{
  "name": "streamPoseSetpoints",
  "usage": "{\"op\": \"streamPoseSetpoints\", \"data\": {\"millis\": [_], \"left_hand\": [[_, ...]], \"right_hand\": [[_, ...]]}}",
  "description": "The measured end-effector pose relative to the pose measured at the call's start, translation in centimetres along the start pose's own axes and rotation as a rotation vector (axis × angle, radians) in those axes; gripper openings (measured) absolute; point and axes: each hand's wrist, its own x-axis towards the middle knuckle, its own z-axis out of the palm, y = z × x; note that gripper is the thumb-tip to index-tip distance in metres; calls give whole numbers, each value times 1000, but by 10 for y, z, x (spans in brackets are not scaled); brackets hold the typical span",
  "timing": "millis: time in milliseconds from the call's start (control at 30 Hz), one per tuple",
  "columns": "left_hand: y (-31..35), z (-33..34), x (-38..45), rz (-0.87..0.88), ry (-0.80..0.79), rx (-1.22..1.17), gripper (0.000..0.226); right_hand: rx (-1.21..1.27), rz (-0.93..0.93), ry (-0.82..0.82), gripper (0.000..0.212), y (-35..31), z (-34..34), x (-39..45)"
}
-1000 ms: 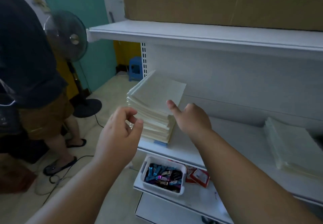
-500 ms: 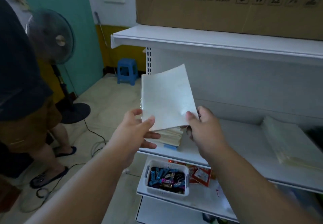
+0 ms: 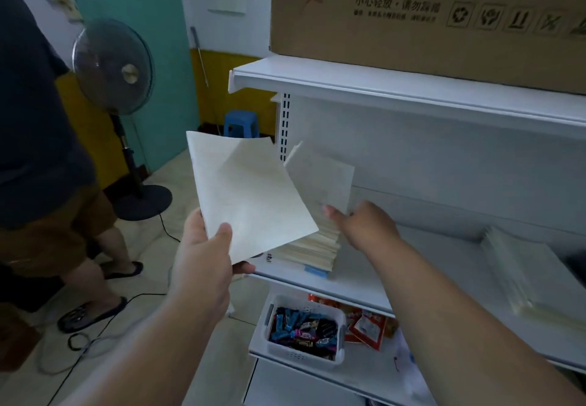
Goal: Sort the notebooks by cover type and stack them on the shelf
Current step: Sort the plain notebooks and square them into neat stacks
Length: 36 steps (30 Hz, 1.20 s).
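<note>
My left hand (image 3: 203, 256) grips the lower corner of a thin cream notebook (image 3: 244, 202), held up in the air left of the white shelf (image 3: 396, 266). My right hand (image 3: 364, 228) pinches the bottom edge of a second pale notebook (image 3: 323, 177) and tilts it up off the stack of notebooks (image 3: 314, 247) at the shelf's left end. A lower pile of pale notebooks (image 3: 532, 275) lies at the right end of the same shelf.
A large cardboard box (image 3: 428, 19) sits on the upper shelf. Below, a white basket of candy (image 3: 304, 336) and red packets (image 3: 367, 326) rest on the lower shelf. At left stand a person (image 3: 41, 152), a floor fan (image 3: 114, 66) with a cable, and a blue stool (image 3: 241, 123).
Both hands first held one notebook above the stack. Now my left hand alone holds it, moved leftward, while my right hand has lifted another notebook from the stack.
</note>
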Motion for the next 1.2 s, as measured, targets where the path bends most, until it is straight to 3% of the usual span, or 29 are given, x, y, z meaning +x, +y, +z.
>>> {"op": "streamPoseSetpoints", "data": {"millis": [133,233,300,367,500,567,633,733,800,867,967,1100,1200], "left_hand": [[-3,-11,-1,17,59,16,34],[-7,-17,-1,51,90,67,40],[-9,-20,-2,74,96,99,40],[-10,-19,-4,83,85,101,39],[-8,-8,-8,64,29,9,11],[-8,-6,-6,30,10,-26,15],[-11,-8,-5,-1,-4,-26,28],[-15,-15,-7,8,-30,5,32],[-18,-17,-10,29,-35,25,30],[-20,-17,-11,50,-24,45,29],[-20,-19,-9,69,3,64,28],[-19,-25,-6,86,51,113,24],[-17,-26,-5,99,74,135,21]], "right_hand": [[11,50,87,46,12,4,8],[534,136,121,23,12,-3,1],[960,212,14,9,8,-10,-15],[1125,215,-94,4,0,-16,-37],[1020,25,-339,10,-14,-18,-83],[805,-119,-431,10,-19,-15,-99],[617,-171,-318,27,-21,-15,-93],[275,-92,16,57,-18,-20,-52],[95,6,38,72,-18,-19,-26],[41,48,-30,73,-14,-10,-6],[39,41,-42,55,-4,-3,5],[173,109,98,22,10,-10,10],[856,237,101,8,8,-15,4]]}}
